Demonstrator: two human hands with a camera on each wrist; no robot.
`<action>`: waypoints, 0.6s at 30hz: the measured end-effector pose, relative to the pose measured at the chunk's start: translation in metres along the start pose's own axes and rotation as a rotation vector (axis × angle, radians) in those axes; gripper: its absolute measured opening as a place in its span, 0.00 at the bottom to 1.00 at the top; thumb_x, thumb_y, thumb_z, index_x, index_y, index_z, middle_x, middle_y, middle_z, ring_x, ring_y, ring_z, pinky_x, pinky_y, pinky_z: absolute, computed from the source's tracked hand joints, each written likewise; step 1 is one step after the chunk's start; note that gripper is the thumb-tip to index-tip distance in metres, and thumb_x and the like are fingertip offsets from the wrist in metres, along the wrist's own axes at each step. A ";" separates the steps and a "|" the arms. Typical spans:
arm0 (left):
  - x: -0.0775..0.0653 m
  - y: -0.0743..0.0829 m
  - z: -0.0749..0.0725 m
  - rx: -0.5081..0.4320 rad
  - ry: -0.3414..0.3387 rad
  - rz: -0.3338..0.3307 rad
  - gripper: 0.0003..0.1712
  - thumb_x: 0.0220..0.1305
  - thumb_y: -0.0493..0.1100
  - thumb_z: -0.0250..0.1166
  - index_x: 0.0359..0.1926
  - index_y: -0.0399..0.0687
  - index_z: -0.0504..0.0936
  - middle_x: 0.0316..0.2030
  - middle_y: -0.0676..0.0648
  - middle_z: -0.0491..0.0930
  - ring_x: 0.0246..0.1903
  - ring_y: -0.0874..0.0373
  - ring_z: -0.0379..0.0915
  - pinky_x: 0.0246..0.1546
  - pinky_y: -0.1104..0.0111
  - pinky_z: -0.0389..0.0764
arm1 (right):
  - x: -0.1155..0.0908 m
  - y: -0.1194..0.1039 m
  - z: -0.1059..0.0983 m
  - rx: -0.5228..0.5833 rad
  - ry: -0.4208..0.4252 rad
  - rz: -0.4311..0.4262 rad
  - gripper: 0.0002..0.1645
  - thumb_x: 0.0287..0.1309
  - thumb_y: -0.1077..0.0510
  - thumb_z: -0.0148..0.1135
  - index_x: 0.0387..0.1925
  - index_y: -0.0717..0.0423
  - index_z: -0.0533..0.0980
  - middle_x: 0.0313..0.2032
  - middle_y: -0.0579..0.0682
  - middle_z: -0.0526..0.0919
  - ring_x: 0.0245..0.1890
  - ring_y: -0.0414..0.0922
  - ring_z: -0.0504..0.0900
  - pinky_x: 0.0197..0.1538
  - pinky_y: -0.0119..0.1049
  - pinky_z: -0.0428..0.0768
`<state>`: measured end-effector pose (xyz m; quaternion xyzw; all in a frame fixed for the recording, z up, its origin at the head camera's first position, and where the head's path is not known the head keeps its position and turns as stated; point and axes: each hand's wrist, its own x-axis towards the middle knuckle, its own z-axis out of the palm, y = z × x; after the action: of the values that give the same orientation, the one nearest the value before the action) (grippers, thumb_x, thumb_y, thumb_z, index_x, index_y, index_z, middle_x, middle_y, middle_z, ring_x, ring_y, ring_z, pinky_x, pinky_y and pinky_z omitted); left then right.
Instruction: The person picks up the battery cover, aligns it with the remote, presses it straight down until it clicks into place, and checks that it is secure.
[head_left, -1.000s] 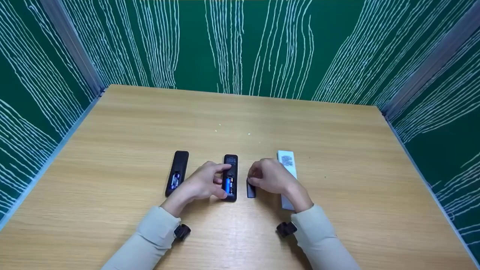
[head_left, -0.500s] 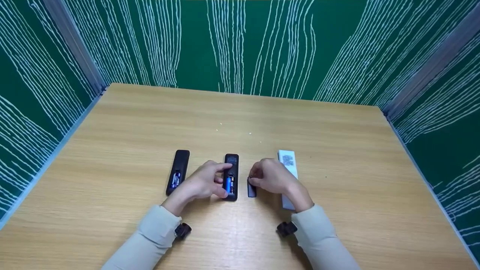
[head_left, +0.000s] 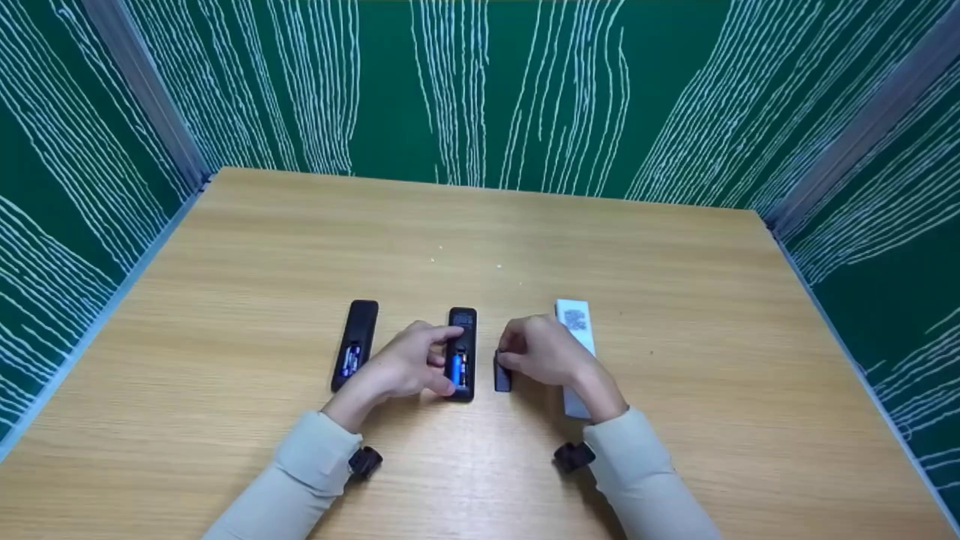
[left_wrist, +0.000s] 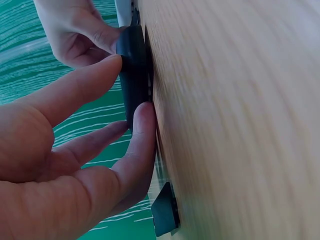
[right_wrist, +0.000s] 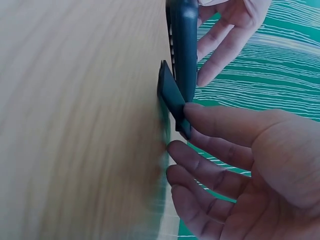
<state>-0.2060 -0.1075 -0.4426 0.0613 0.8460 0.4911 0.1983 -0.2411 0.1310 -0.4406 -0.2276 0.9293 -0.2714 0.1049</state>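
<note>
The right hand [head_left: 541, 349] has its grip pinched, thumb and fingertip together, on one end of a small black cover [head_left: 502, 379]. That cover is tilted, its free end pointing toward the person. From the right wrist, the other fingers curl loosely beside it.

To its left, the left hand [head_left: 405, 364] is clamped about a black remote [head_left: 469, 346], thumb at the near end and a fingertip on the upper part. The remote lies back side up, its battery bay uncovered, a blue battery [head_left: 456, 369] along the bay's left side. A narrow strip of wood separates the remote's right edge from the cover.

Room is tighter at the outer sides: the left wrist crosses the near corner of a second remote [head_left: 361, 326], also with its bay showing batteries, and the right wrist passes over a white box [head_left: 576, 321].

Beyond the hands, the wooden surface [head_left: 480, 225] runs well back to its far edge, with a few pale specks [head_left: 499, 266], and meets green, white-streaked walls [head_left: 660, 75].
</note>
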 end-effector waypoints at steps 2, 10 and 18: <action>0.000 0.000 0.000 0.000 0.000 -0.003 0.55 0.47 0.21 0.79 0.77 0.49 0.72 0.61 0.40 0.69 0.55 0.49 0.75 0.52 0.66 0.85 | 0.000 0.000 -0.001 0.021 0.007 0.009 0.02 0.65 0.60 0.73 0.35 0.52 0.85 0.30 0.43 0.86 0.30 0.40 0.79 0.36 0.36 0.79; 0.001 -0.001 0.000 -0.018 -0.002 -0.008 0.56 0.46 0.20 0.78 0.77 0.49 0.72 0.62 0.40 0.69 0.54 0.49 0.75 0.51 0.66 0.85 | 0.000 -0.001 -0.003 0.104 0.046 0.021 0.02 0.65 0.63 0.72 0.37 0.56 0.84 0.29 0.44 0.87 0.28 0.41 0.80 0.33 0.35 0.78; 0.001 0.000 -0.002 -0.002 -0.003 -0.006 0.55 0.47 0.21 0.78 0.77 0.49 0.72 0.62 0.40 0.70 0.54 0.50 0.75 0.51 0.66 0.85 | 0.001 -0.002 -0.004 0.147 0.095 0.015 0.02 0.67 0.62 0.71 0.37 0.57 0.85 0.30 0.45 0.88 0.29 0.40 0.81 0.34 0.34 0.80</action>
<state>-0.2072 -0.1083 -0.4417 0.0592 0.8455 0.4911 0.2011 -0.2427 0.1311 -0.4366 -0.1993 0.9123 -0.3489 0.0790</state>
